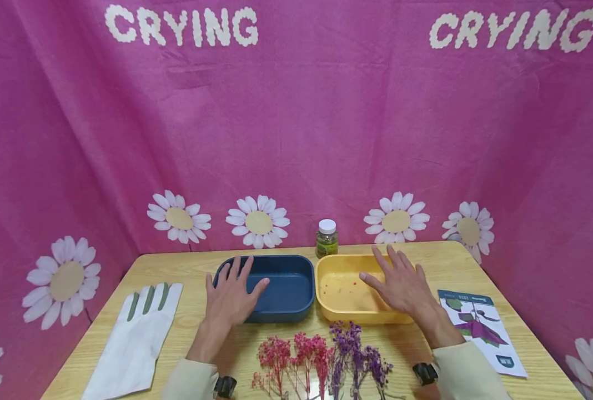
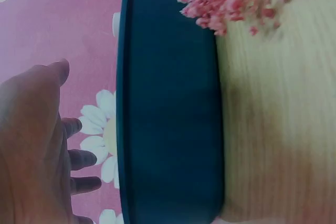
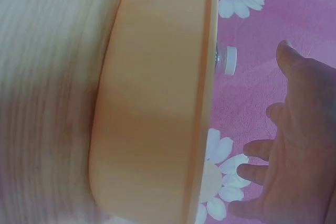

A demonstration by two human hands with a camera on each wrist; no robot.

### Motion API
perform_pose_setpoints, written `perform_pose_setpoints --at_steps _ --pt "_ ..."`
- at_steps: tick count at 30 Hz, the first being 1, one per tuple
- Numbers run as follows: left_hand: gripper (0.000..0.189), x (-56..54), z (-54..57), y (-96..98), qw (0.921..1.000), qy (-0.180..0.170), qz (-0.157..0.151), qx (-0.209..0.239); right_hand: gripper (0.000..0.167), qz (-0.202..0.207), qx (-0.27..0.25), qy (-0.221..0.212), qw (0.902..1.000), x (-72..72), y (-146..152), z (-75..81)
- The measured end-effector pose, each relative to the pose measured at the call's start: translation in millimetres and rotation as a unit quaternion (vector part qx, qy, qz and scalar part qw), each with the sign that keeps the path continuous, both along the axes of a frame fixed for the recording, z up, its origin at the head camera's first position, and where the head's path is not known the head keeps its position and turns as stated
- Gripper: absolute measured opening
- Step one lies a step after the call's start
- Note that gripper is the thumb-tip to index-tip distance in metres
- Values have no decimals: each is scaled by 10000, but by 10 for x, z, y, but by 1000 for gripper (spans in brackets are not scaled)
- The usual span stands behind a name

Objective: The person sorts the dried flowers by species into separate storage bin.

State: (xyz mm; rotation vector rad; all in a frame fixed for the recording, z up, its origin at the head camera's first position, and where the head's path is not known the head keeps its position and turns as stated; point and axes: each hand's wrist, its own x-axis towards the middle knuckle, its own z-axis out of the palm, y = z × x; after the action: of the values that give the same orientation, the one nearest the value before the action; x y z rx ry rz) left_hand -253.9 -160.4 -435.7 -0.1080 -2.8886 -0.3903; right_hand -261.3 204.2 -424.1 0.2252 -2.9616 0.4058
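My left hand point(image 1: 232, 300), fingers spread, is held over the left end of a dark blue tray point(image 1: 289, 316). In the left wrist view that hand shows above the rim of the tray's dark side wall point(image 2: 170, 108), holding nothing. Over the right part of a yellow tray point(image 1: 343, 315) is my right hand point(image 1: 401, 283), its fingers also spread and nothing in them. The right wrist view shows the yellow side wall point(image 3: 152, 98) below those fingers. A few small reddish bits lie inside the yellow tray. The blue tray's visible inside holds nothing.
Pink dried flowers point(image 1: 301, 355) and purple dried flowers point(image 1: 353, 355) lie at the table's front. A white glove point(image 1: 134, 344) with green-marked fingers is at left, a printed card point(image 1: 481, 330) at right. Behind the trays stands a white-capped jar point(image 1: 327, 239), before a pink curtain point(image 1: 296, 122).
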Motion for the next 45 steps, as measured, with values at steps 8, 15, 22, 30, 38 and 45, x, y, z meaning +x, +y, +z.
perform_pose_setpoints --at_steps 8,15,22,30,38,45 --pt "75 87 -91 -19 9996 42 18 266 81 165 -60 286 9994 108 -57 -75" --pt "73 95 -182 -96 9989 115 120 432 78 310 -9 533 9981 258 -82 -133" --pt "72 93 -213 -193 9984 34 296 489 72 635 -228 900 9936 449 -103 -192" --pt "73 95 -237 -310 9972 -196 490 529 68 789 -295 857 9928 672 -102 -241" --pt "73 106 -273 -392 9958 -326 619 585 64 692 -384 652 9947 883 -95 -297" --pt "72 136 -355 -439 9945 -397 734 640 60 530 -566 180 9968 1062 -114 -316"
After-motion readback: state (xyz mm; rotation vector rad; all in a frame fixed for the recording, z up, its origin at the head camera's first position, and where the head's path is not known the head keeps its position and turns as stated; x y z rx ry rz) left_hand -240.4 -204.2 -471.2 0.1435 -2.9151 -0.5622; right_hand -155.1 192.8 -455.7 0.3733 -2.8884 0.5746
